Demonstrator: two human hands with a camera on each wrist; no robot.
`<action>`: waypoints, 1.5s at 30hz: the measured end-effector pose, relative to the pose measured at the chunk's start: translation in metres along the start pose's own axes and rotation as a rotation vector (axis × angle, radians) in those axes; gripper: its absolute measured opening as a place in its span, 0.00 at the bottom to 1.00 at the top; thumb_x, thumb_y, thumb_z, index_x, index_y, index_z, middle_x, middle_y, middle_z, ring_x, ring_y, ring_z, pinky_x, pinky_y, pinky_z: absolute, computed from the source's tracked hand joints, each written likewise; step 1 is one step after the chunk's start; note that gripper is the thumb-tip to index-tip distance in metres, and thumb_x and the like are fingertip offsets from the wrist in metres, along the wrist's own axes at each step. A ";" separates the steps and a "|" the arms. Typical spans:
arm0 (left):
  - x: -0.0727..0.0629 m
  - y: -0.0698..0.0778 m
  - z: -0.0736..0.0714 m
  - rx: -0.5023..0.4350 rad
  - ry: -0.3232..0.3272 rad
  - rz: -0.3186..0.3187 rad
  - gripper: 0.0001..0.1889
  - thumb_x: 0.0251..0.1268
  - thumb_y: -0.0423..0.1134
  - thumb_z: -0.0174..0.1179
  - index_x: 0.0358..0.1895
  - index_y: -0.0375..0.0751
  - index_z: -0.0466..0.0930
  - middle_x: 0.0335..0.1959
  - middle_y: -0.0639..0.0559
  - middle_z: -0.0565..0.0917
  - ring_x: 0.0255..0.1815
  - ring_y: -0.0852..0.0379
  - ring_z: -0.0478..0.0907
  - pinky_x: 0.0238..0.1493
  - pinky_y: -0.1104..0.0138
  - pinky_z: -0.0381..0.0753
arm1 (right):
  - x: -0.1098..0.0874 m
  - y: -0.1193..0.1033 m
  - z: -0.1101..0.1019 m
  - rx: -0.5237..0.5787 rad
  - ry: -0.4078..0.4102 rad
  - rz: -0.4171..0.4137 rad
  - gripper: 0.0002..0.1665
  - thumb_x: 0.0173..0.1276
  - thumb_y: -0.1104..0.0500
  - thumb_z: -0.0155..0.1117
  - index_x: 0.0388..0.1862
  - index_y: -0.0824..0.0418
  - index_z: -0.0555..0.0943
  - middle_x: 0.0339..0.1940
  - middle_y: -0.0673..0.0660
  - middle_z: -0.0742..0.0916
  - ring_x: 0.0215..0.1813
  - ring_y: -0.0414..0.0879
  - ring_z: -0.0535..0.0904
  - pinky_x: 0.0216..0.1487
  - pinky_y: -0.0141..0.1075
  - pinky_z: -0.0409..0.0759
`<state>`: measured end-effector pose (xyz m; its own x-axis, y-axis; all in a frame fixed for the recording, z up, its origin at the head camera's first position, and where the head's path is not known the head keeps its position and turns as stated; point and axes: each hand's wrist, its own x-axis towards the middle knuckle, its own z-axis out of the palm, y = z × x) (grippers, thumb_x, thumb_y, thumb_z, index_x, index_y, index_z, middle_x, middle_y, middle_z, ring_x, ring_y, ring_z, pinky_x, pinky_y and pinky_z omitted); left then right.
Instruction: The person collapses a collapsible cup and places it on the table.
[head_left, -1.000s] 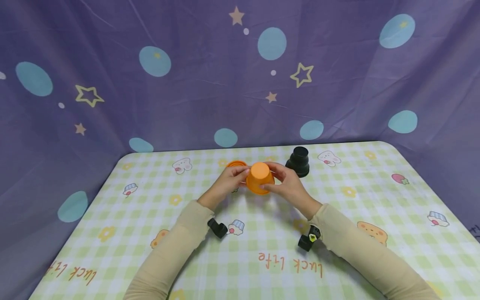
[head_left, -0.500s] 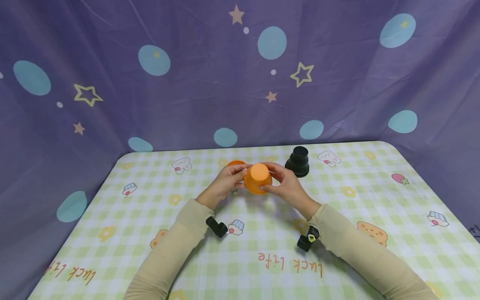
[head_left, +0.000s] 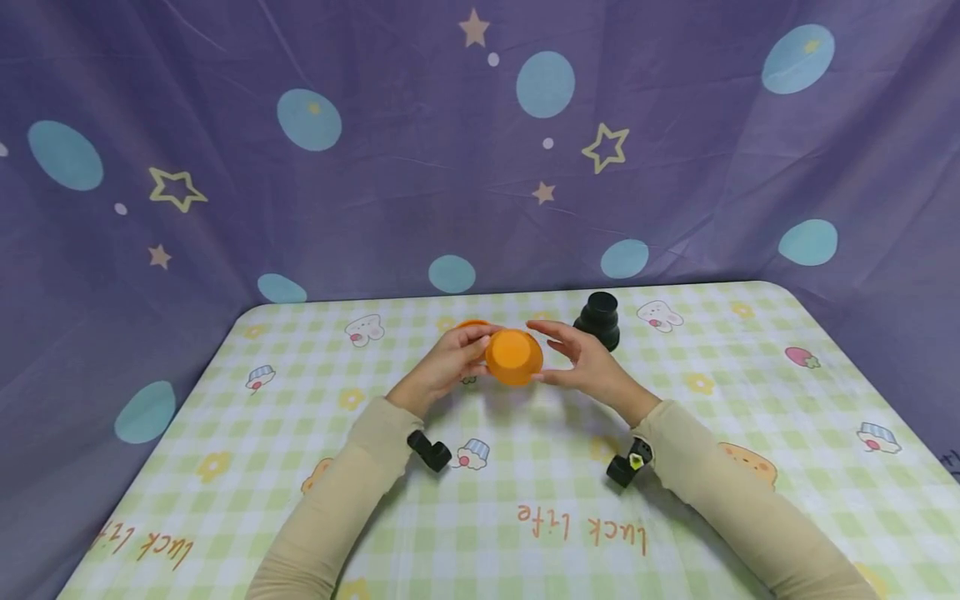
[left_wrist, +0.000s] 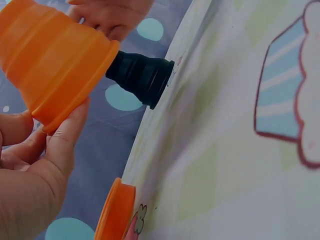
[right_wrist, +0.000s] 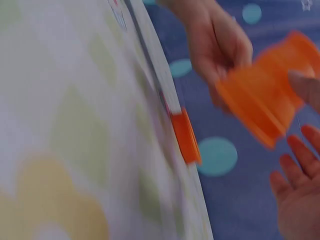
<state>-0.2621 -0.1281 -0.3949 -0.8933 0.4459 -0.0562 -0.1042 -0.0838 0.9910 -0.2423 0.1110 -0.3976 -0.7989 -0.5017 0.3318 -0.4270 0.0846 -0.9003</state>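
An orange collapsible cup (head_left: 515, 354) with stepped walls is held above the table, its smaller base turned up toward the head camera. My left hand (head_left: 448, 367) pinches its wide rim, as the left wrist view shows with the cup (left_wrist: 62, 55) and hand (left_wrist: 37, 175). On the other side, my right hand (head_left: 592, 367) is spread with its thumb tip right at the cup's edge and the fingers apart from it. The right wrist view shows the thumb over the cup (right_wrist: 262, 95) and loosely extended fingers of the right hand (right_wrist: 302, 200).
A dark stepped cup (head_left: 600, 317) stands wide end down near the table's back edge, partly behind the right hand. A flat orange ring-shaped piece (right_wrist: 185, 137) lies behind the left hand. The checked tablecloth (head_left: 525, 458) reaches back to a purple curtain (head_left: 412, 208).
My right hand has let go and drawn slightly right, its fingers opening. The cup stays in my left hand, slightly further left, its base tipped more toward the head camera.
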 end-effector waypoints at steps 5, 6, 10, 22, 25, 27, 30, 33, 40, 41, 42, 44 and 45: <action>-0.001 0.003 0.001 0.041 -0.001 0.029 0.20 0.75 0.32 0.43 0.63 0.24 0.64 0.52 0.46 0.77 0.35 0.62 0.78 0.34 0.72 0.81 | 0.002 0.009 -0.017 0.073 -0.027 0.034 0.40 0.58 0.72 0.67 0.69 0.63 0.65 0.69 0.59 0.70 0.71 0.50 0.62 0.70 0.45 0.60; -0.002 0.003 0.002 0.050 -0.003 0.037 0.20 0.75 0.32 0.43 0.64 0.24 0.64 0.54 0.43 0.77 0.36 0.62 0.78 0.34 0.72 0.81 | 0.002 0.010 -0.019 0.091 -0.030 0.042 0.39 0.58 0.73 0.66 0.69 0.63 0.65 0.69 0.60 0.70 0.71 0.51 0.62 0.70 0.45 0.61; -0.002 0.004 0.004 0.087 -0.022 0.078 0.20 0.74 0.31 0.44 0.63 0.23 0.64 0.59 0.34 0.73 0.38 0.63 0.78 0.37 0.71 0.82 | 0.005 0.012 -0.020 0.157 -0.033 0.080 0.34 0.63 0.71 0.62 0.68 0.67 0.65 0.68 0.64 0.71 0.69 0.53 0.64 0.68 0.45 0.64; -0.002 0.007 0.007 0.164 -0.091 0.205 0.19 0.74 0.31 0.45 0.62 0.23 0.65 0.55 0.36 0.75 0.44 0.60 0.78 0.48 0.65 0.81 | 0.014 -0.002 -0.002 0.167 0.063 0.239 0.25 0.67 0.60 0.62 0.60 0.70 0.73 0.51 0.64 0.82 0.44 0.43 0.81 0.50 0.33 0.78; -0.002 0.006 0.007 0.172 -0.087 0.212 0.18 0.73 0.30 0.46 0.61 0.24 0.66 0.54 0.37 0.75 0.45 0.60 0.78 0.48 0.65 0.80 | 0.016 -0.005 0.001 0.170 0.077 0.254 0.24 0.67 0.59 0.63 0.58 0.70 0.74 0.49 0.60 0.83 0.43 0.43 0.81 0.48 0.33 0.79; -0.002 0.007 0.007 0.177 -0.083 0.219 0.18 0.73 0.30 0.46 0.61 0.24 0.67 0.54 0.37 0.75 0.45 0.59 0.77 0.48 0.66 0.80 | 0.016 -0.006 0.003 0.173 0.084 0.259 0.23 0.66 0.59 0.63 0.57 0.70 0.75 0.47 0.57 0.84 0.42 0.43 0.81 0.47 0.32 0.79; -0.003 0.007 0.007 0.182 -0.080 0.231 0.17 0.72 0.29 0.46 0.60 0.24 0.67 0.52 0.38 0.76 0.45 0.59 0.77 0.48 0.66 0.80 | 0.017 -0.006 0.005 0.187 0.090 0.248 0.21 0.67 0.61 0.62 0.55 0.71 0.75 0.42 0.54 0.85 0.39 0.43 0.81 0.45 0.32 0.79; -0.003 0.007 0.007 0.192 -0.076 0.239 0.17 0.72 0.29 0.47 0.60 0.24 0.68 0.50 0.41 0.77 0.45 0.59 0.77 0.48 0.67 0.80 | 0.018 -0.006 0.006 0.210 0.082 0.226 0.19 0.67 0.63 0.61 0.53 0.73 0.75 0.39 0.52 0.85 0.36 0.43 0.81 0.42 0.31 0.79; -0.005 0.010 0.008 0.240 -0.036 0.228 0.17 0.71 0.34 0.51 0.59 0.31 0.71 0.50 0.44 0.78 0.47 0.55 0.76 0.52 0.64 0.77 | 0.018 -0.008 0.007 0.254 0.085 0.183 0.16 0.67 0.65 0.60 0.51 0.73 0.74 0.38 0.51 0.84 0.35 0.44 0.79 0.39 0.31 0.79; -0.006 0.011 0.008 0.241 -0.030 0.224 0.17 0.71 0.35 0.52 0.59 0.33 0.72 0.50 0.44 0.78 0.47 0.55 0.76 0.54 0.63 0.76 | 0.018 -0.009 0.008 0.258 0.090 0.176 0.17 0.67 0.66 0.60 0.51 0.73 0.73 0.38 0.51 0.84 0.35 0.44 0.78 0.39 0.31 0.79; -0.006 0.012 0.007 0.242 -0.025 0.223 0.17 0.71 0.37 0.53 0.59 0.34 0.72 0.50 0.45 0.78 0.47 0.54 0.76 0.55 0.60 0.76 | 0.018 -0.010 0.008 0.260 0.095 0.167 0.17 0.67 0.66 0.60 0.51 0.73 0.73 0.37 0.51 0.84 0.36 0.44 0.78 0.39 0.31 0.79; -0.007 0.014 0.007 0.236 -0.015 0.216 0.17 0.70 0.38 0.54 0.58 0.36 0.73 0.50 0.47 0.79 0.48 0.53 0.76 0.56 0.56 0.75 | 0.019 -0.011 0.008 0.268 0.102 0.151 0.17 0.66 0.66 0.61 0.51 0.73 0.73 0.37 0.51 0.84 0.36 0.44 0.78 0.40 0.31 0.79; -0.007 0.015 0.007 0.230 -0.013 0.215 0.17 0.70 0.39 0.54 0.58 0.36 0.73 0.50 0.47 0.79 0.48 0.53 0.76 0.57 0.54 0.74 | 0.018 -0.012 0.008 0.270 0.106 0.146 0.17 0.66 0.66 0.61 0.51 0.73 0.73 0.38 0.51 0.84 0.36 0.44 0.79 0.39 0.30 0.79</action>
<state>-0.2541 -0.1264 -0.3793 -0.8782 0.4516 0.1578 0.1896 0.0257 0.9815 -0.2484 0.0936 -0.3829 -0.8893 -0.4071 0.2084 -0.1883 -0.0893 -0.9780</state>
